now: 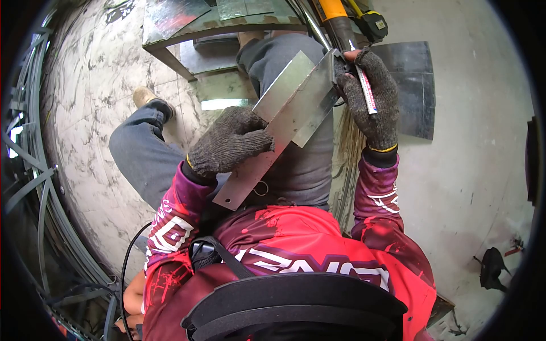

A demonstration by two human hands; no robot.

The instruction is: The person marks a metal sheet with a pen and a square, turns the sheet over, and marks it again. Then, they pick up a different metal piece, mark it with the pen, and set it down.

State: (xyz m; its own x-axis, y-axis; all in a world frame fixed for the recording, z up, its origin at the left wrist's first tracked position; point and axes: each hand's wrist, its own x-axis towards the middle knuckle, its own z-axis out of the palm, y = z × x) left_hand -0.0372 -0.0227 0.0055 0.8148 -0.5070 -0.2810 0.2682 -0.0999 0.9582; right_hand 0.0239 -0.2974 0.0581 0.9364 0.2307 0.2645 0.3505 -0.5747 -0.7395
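Note:
My left hand, in a dark knitted glove, is closed on a long flat metal bar that has a small hole at its lower end. A wider metal plate lies crosswise with the bar, over my leg. My right hand, gloved too, is curled at the bar's upper end by a dark metal part. A white marker with red print sticks out between its fingers. What the right fingertips press on is partly hidden.
A metal table with sheet pieces stands ahead. A yellow and black tape measure lies near an orange-handled tool. To the right is a dark curved sheet. Metal strips stack at left. Part of another person's arm shows lower left.

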